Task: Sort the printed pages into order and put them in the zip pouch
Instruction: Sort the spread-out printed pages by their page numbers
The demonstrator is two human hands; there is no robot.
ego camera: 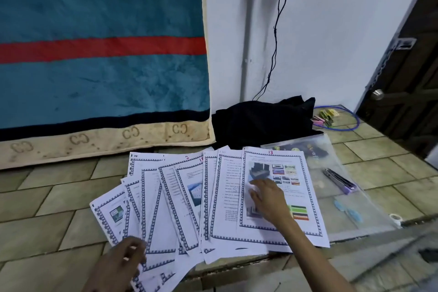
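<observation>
so white printed pages with blue patterned borders [180,199] fanned across tiled floor [47,208], likely to expose red handwritten numbers. right hand [266,195] flat, fingers straight, pressing page marked 13 [282,187]. left hand [124,257] curled, pinching fan's near edge. clear plastic zip pouch [350,199] lies just right of right hand, partly beneath pages.

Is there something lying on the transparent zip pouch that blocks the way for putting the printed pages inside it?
Yes. The page marked 13, under the right hand, overlaps the left edge of the clear plastic zip pouch. A purple-handled metal tool lies at the pouch; whether on or inside it is unclear.
</observation>
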